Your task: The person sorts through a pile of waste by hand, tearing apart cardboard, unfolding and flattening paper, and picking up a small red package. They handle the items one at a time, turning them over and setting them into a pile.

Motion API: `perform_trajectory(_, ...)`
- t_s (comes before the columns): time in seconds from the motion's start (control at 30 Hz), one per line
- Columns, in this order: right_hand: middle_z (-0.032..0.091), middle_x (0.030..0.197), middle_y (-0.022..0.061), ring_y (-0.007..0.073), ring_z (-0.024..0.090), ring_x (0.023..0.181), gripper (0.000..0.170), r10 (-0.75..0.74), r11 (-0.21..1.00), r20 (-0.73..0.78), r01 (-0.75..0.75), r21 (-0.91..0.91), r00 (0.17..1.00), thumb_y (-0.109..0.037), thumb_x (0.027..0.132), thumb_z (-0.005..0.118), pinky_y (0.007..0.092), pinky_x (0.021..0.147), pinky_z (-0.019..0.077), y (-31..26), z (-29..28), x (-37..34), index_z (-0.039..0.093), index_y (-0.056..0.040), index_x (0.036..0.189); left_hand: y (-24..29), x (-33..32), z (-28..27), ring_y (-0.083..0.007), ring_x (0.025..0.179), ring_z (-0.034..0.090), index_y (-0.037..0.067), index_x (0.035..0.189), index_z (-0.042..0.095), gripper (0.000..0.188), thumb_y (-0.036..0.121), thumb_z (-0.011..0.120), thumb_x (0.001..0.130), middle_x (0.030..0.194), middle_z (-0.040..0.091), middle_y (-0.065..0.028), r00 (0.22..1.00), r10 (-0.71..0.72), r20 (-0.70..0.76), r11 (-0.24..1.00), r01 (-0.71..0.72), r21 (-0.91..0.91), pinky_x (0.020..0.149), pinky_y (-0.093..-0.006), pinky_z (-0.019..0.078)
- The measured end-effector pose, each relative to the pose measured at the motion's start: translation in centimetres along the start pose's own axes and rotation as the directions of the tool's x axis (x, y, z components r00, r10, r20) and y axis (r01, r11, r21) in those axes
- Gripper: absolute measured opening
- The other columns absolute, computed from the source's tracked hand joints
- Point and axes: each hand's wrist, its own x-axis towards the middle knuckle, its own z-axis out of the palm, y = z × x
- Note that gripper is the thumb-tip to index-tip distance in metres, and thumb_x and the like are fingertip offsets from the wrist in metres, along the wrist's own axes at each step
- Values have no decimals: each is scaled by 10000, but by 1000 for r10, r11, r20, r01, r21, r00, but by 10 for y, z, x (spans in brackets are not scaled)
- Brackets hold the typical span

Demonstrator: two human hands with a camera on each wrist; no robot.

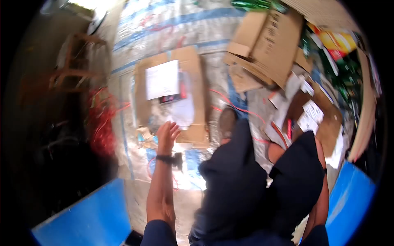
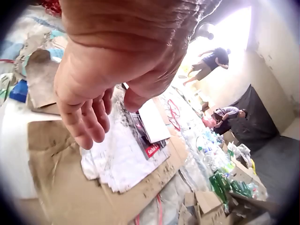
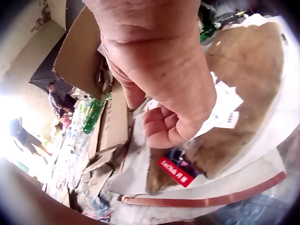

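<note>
My left hand hovers at the near edge of a flat cardboard sheet, fingers loosely bent with nothing in them. Sheets of white paper lie on that cardboard, with a dark and red SanDisk package and a white card on top. In the head view my knee hides the right hand. The right wrist view shows the right hand with fingers loosely curled, above a brown round-edged board. Close below its fingers lies a red SanDisk packet; white paper slips rest on the board.
An opened cardboard box and green bottles stand at the right. Red string is heaped on the left, with strands across the floor sheet. Blue panels flank me. Two people appear in the background.
</note>
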Motion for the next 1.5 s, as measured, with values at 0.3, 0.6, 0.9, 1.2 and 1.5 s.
perform_trajectory(0.3,651,972,32,135,640,833,382,111,930,-411,-241,-277,905,-270,849,765,346,683,569,40,-46,5,607,-64,1130,51,-158,99,-231,1050,640,-62,1256,573,391,257,558,1030,1143,650,-154,793,396,463,429,-605,670,919,-357,523)
perform_trajectory(0.6,663,1087,171,262,657,974,672,-236,587,-495,-283,-759,836,-344,700,835,362,814,537,70,-79,34,580,16,1206,105,-296,193,-270,1138,587,-93,1308,501,482,306,510,1037,1208,592,-178,708,526,472,468,-704,535,1003,-390,451)
perform_trajectory(0.9,578,1254,180,351,501,1250,637,-386,455,-322,-125,-882,864,-280,698,808,425,1038,420,32,-74,53,577,-39,1240,108,-335,254,-444,1201,522,19,1173,672,457,344,746,861,1266,601,-215,437,325,839,-395,-743,540,1069,-574,390)
perform_trajectory(1.2,524,1275,161,349,493,1226,754,-322,172,-211,-162,-972,923,-320,645,870,452,1033,431,16,-59,86,546,-60,1275,109,-325,267,-438,1176,534,11,1124,693,414,285,776,826,1219,617,-201,422,340,840,-397,-746,535,1038,-582,434)
perform_trajectory(1.5,563,1257,181,351,514,1217,756,-228,57,-232,-225,-973,945,-360,635,873,450,996,461,-10,-51,78,546,-38,1236,106,-322,269,-446,1142,560,4,1081,703,395,295,774,822,1165,644,-208,416,373,829,-409,-728,550,1023,-590,444)
